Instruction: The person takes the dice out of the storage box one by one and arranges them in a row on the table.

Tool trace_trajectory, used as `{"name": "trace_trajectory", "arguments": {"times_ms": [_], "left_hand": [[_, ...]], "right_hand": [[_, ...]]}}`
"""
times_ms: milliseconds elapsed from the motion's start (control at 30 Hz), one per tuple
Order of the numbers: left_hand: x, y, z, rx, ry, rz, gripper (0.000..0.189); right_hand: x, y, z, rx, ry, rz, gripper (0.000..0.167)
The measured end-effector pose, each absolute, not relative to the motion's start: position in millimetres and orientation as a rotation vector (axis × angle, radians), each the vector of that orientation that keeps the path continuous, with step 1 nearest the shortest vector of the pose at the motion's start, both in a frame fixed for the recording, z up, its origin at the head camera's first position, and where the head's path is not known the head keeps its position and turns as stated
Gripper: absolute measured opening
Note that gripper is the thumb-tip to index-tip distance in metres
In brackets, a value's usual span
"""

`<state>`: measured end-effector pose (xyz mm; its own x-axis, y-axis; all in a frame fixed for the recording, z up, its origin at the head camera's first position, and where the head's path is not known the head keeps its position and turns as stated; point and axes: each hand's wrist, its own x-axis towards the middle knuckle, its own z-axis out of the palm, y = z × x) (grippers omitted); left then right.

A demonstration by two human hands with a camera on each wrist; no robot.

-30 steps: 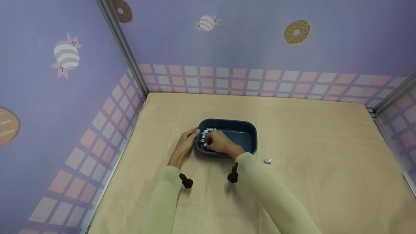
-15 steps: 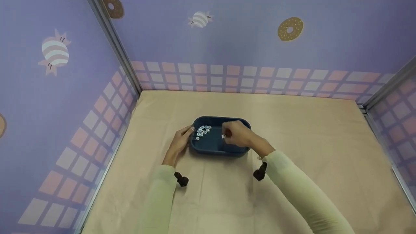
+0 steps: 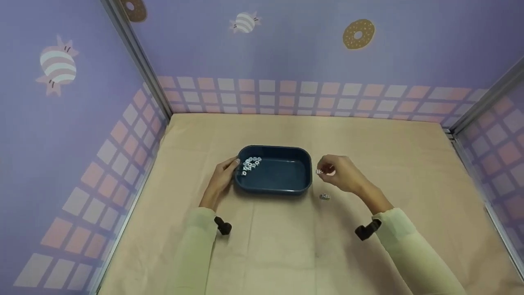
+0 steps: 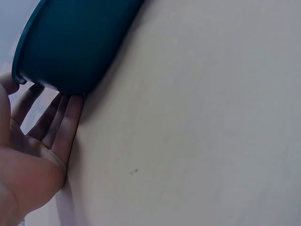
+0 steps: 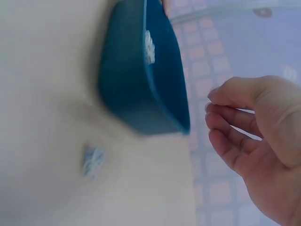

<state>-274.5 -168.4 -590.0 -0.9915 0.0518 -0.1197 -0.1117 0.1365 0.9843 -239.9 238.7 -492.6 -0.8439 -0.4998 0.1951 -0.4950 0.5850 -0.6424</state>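
Note:
A dark blue rectangular tub (image 3: pixel 273 191) stands on the table, with several white dice (image 3: pixel 250 162) gathered at its left end. My left hand (image 3: pixel 221 178) holds the tub's left end. In the left wrist view the thumb lies at the rim and the fingers (image 4: pixel 68 125) rest against the outer wall. Just right of the tub, my right hand (image 3: pixel 342 174) pinches one die (image 3: pixel 318 171) between thumb and fingertips. That die cannot be made out in the right wrist view. Below this hand, a pair of dice (image 3: pixel 325 196) lies side by side on the cloth.
A pale cloth (image 3: pixel 282 237) covers the table. Patterned purple walls (image 3: pixel 294 53) enclose it at the back and both sides. A dark wrist mount (image 3: pixel 368 229) sticks out from each sleeve.
My right hand has lifted from the dice at the tub's left end and crossed rightward over the rim, carrying a die. The left hand keeps its place on the tub.

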Motion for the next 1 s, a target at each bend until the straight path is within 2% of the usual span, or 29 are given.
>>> {"name": "trace_trajectory", "arguments": {"times_ms": [400, 700, 1000], "left_hand": [[-273, -170, -590, -0.048, 2.319, 1.960, 0.054], [-272, -168, -589, -0.058, 2.293, 1.968, 0.057], [-273, -166, -588, -0.088, 2.316, 1.953, 0.055]], "right_hand": [[-206, 290, -560, -0.591, 2.864, -1.205, 0.014], [-205, 287, -572, -0.557, 2.800, -1.057, 0.012], [-201, 289, -582, -0.486, 2.801, -1.104, 0.013]]}}
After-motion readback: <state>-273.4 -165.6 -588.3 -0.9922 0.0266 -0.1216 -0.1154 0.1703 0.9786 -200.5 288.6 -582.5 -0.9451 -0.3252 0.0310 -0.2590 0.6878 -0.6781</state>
